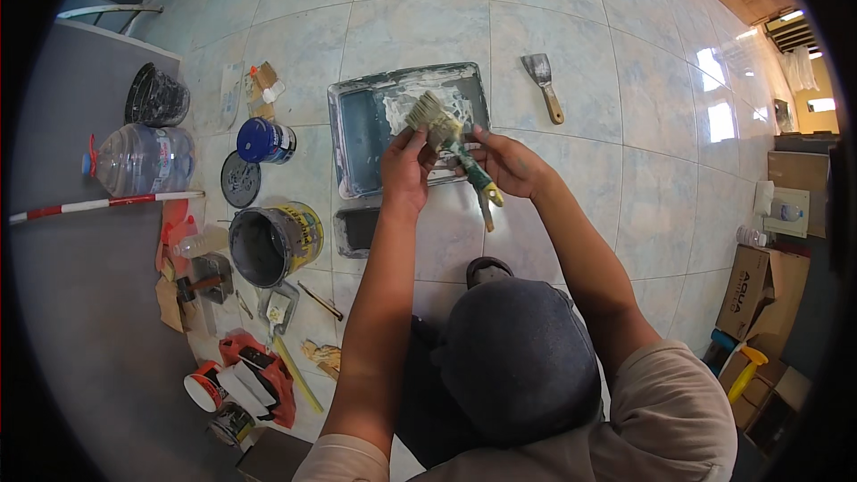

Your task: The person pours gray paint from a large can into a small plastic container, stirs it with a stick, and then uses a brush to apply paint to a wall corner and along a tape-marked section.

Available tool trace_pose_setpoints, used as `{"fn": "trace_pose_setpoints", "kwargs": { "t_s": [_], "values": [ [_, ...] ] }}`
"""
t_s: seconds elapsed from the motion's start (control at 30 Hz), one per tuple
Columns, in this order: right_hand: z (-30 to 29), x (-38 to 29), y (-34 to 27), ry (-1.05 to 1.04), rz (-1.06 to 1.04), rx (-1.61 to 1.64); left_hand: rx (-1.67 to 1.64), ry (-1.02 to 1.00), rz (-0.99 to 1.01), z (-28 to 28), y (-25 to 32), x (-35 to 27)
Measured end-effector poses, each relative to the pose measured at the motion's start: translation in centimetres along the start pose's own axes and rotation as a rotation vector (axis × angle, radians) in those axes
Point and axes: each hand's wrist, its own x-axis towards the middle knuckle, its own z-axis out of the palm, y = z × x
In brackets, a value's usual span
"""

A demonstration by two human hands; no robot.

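Note:
A paintbrush (pixel 479 175) with a green and yellow handle and paint-caked bristles is held over a paint tray. My left hand (pixel 407 164) pinches it by the bristles and ferrule. My right hand (pixel 510 162) has its fingers around the upper handle. Below that handle a second, thinner wooden handle (pixel 487 213) sticks out; what it belongs to is hidden. The paint tray (pixel 361 140) lies under both hands on the tiled floor, smeared with white and grey paint. To the right of the tray rests a putty knife (pixel 546 88) with a wooden handle.
Left of the tray stand a blue-lidded can (pixel 266 140), a paint-stained bucket (pixel 268 248) and a large water bottle (pixel 144 161). A small dark tray (pixel 356 233) sits by my left forearm. A hammer (pixel 201 286) lies farther left. Cardboard boxes (pixel 750 291) line the right side.

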Motion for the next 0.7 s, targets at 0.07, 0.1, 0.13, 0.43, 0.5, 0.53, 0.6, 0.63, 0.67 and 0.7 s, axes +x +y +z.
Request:
{"fn": "trace_pose_setpoints", "kwargs": {
  "t_s": [0.07,0.1,0.13,0.43,0.5,0.53,0.6,0.63,0.67,0.7],
  "values": [
    [-0.7,0.8,0.5,0.058,0.032,0.104,-0.046,0.076,0.021,-0.9,0.1,0.4],
    [-1.3,1.2,0.6,0.062,0.03,0.108,-0.043,0.074,0.016,-1.0,0.2,0.5],
    [-1.9,1.6,0.6,0.182,0.016,0.025,-0.037,0.088,0.017,-1.2,0.2,0.4],
    [-6.1,7.5,0.4,0.559,-0.272,-0.235,-0.021,0.045,0.003,-3.4,-2.5,-3.3],
    [-5.8,7.5,0.4,0.632,-0.405,-0.412,-0.054,0.084,0.013,-2.9,-2.8,-4.4],
    [-4.3,6.5,-0.1,0.595,-0.445,-0.525,-0.031,0.057,0.056,-3.1,-2.5,-4.9],
    [-1.2,3.5,-1.1,0.484,-0.38,-0.647,-0.008,0.031,0.101,-3.5,-2.2,-5.5],
    [0.3,2.0,-1.5,0.479,-0.382,-0.647,0.023,0.027,0.125,-3.5,-2.0,-5.6],
    [1.7,0.4,-2.0,0.365,-0.299,-0.657,0.051,0.019,0.148,-3.4,-1.9,-5.7],
    [2.2,-0.5,-2.1,0.257,-0.214,-0.665,0.047,0.015,0.148,-2.9,-1.8,-5.8]
  ]
}}
